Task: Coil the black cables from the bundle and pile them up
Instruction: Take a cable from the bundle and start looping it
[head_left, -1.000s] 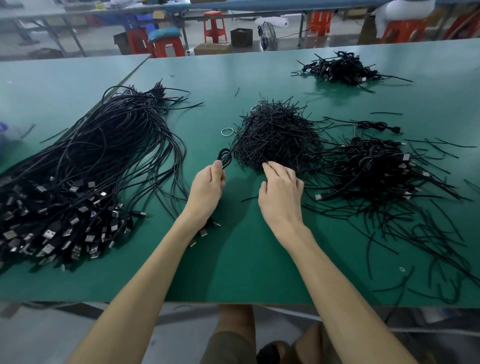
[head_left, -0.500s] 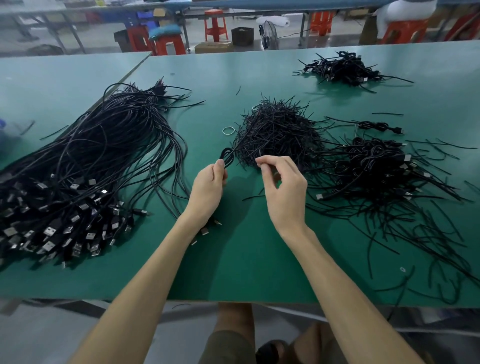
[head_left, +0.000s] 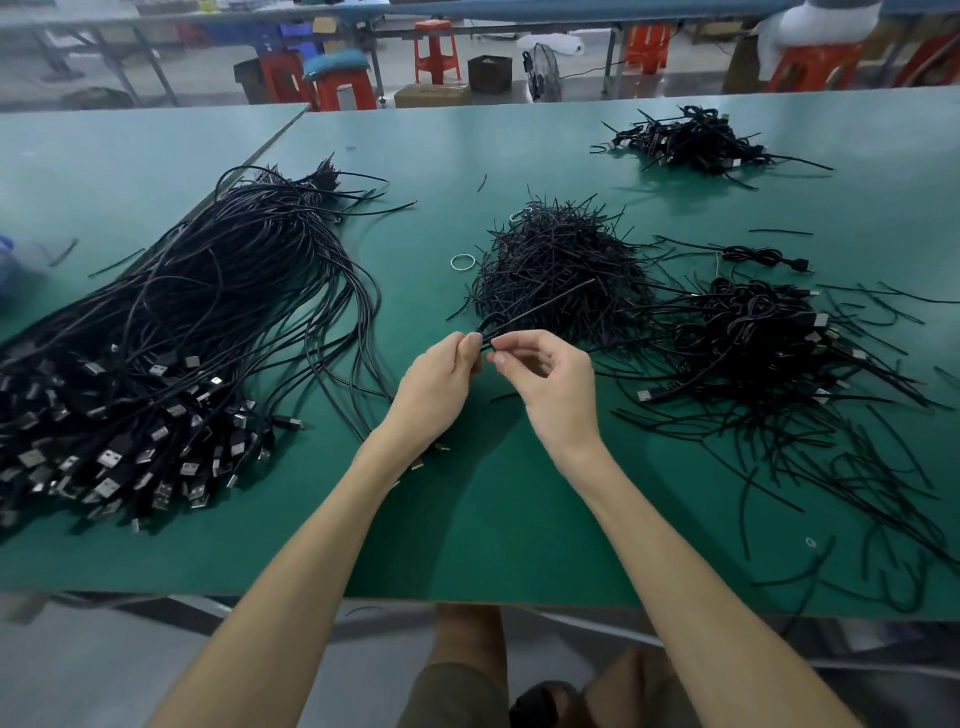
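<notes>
A big bundle of long black USB cables lies on the left of the green table, plugs toward me. My left hand grips a coiled black cable; part of the coil is hidden in the fist. My right hand pinches a thin black twist tie that slants up to the right from the coil. A mound of twist ties sits just behind both hands. Coiled cables are piled at the right, and another pile lies far back right.
A small ring lies left of the tie mound. One coiled cable rests apart at the right. Loose ties are scattered over the right front. The table's front edge runs below my forearms; stools and benches stand beyond.
My right hand lifted a tie from the mound and brought it to the coil in my left hand. Both hands have drawn together.
</notes>
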